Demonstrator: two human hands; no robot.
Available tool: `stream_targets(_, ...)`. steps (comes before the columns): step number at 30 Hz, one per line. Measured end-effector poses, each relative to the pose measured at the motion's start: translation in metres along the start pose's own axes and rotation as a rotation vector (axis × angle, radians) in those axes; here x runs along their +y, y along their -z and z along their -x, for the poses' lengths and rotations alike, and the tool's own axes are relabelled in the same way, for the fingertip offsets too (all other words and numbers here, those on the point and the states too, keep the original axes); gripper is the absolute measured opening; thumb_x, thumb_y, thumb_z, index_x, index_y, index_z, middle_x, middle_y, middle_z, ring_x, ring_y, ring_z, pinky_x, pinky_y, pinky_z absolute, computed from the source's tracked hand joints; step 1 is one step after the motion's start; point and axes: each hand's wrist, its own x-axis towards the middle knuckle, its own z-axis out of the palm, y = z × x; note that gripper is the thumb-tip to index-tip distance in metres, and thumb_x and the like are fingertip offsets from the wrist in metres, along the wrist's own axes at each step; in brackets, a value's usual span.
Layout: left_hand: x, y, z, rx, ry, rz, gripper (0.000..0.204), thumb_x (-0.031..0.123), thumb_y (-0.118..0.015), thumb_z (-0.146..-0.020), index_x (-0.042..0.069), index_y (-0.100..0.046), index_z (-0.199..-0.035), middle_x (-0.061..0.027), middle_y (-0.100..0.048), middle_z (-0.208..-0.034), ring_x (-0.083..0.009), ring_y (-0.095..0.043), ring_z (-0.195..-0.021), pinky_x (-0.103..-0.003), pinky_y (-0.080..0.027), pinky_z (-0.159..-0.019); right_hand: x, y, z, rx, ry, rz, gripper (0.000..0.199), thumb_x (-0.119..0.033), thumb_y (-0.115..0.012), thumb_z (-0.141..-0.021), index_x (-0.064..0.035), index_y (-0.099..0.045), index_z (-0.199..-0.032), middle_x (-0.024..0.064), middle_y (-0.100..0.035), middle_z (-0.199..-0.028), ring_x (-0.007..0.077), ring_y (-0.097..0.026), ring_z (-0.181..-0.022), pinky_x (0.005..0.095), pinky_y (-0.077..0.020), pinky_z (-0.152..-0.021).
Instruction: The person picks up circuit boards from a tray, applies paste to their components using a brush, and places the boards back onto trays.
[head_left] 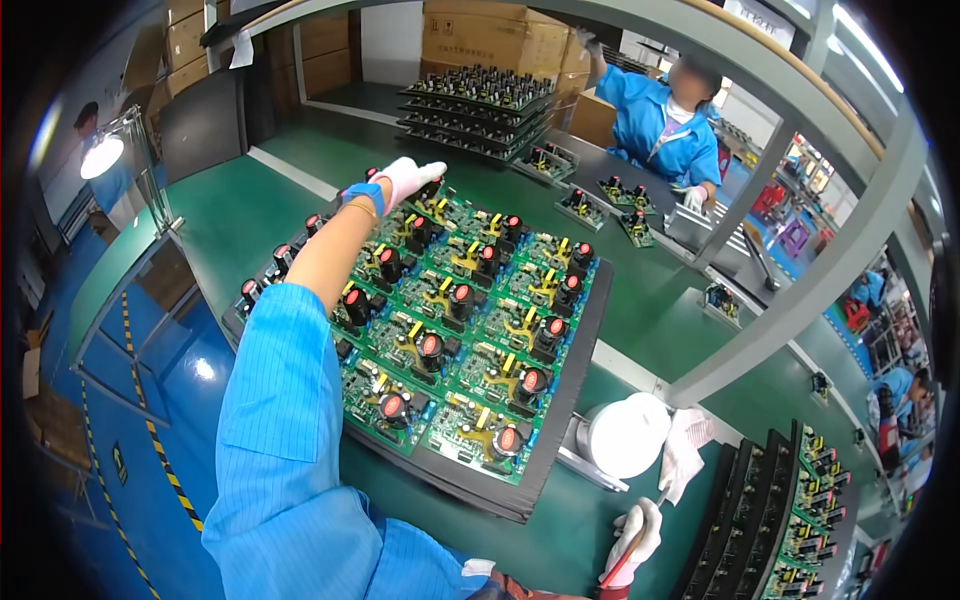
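Note:
My left hand (408, 180), in a white glove with a blue wrist strap, reaches over the far end of a panel of green circuit boards (470, 400). Its visible fingers are stretched out above a dark component; the thumb side is hidden. Rows of black cylindrical capacitors with red tops (461, 300) stand on the boards, which lie on a black foam-like sheet (570, 380). At the lower right my right hand (636, 545), gloved too, is closed round a slim red-handled tool (626, 556). The tool's tip points away from me, near a whitish cloth (686, 450).
A round white container (628, 435) stands right of the panel. Stacked board trays are at the far side (475, 110) and lower right (770, 510). A grey frame post (800, 320) crosses the right side. Across the bench, a co-worker in blue (665, 130) stands near loose boards (628, 205).

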Motion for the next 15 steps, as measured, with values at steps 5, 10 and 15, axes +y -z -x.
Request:
stream_targets(5, 0.003, 0.013, 0.011, 0.279, -0.373, -0.487, 0.043, 0.044, -0.058, -0.075, 0.008, -0.064, -0.096, -0.0164, -0.061, -0.096, -0.0315, -0.058, -0.094, -0.039, -0.046, -0.081, -0.004, 0.000, 0.002, -0.008, 0.012, 0.021, 0.020, -0.015, -0.052, -0.088, -0.0002, -0.057, -0.099, 0.0019, -0.051, -0.055, 0.0067, -0.046, -0.046, 0.0191, -0.0350, -0.044)
stream_targets(10, 0.017, 0.029, 0.047, -0.497, -0.569, -0.352, 0.039, 0.032, -0.063, -0.077, 0.005, -0.060, -0.104, -0.0151, -0.062, -0.096, -0.0279, -0.058, -0.091, -0.036, -0.045, -0.080, -0.005, 0.002, 0.001, -0.008, 0.020, -0.004, 0.019, -0.015, -0.052, -0.088, -0.0004, -0.057, -0.099, 0.0020, -0.051, -0.055, 0.0066, -0.046, -0.047, 0.0193, -0.0351, -0.044)
stream_targets(15, 0.015, 0.023, 0.066, -0.427, -0.640, -0.416, 0.032, 0.014, -0.064, -0.073, 0.001, -0.059, -0.102, -0.0160, -0.060, -0.097, -0.0290, -0.057, -0.092, -0.037, -0.044, -0.081, -0.004, 0.001, 0.001, -0.046, 0.055, -0.031, 0.018, -0.015, -0.052, -0.088, -0.0015, -0.057, -0.100, 0.0018, -0.051, -0.055, 0.0063, -0.046, -0.047, 0.0193, -0.0346, -0.044)
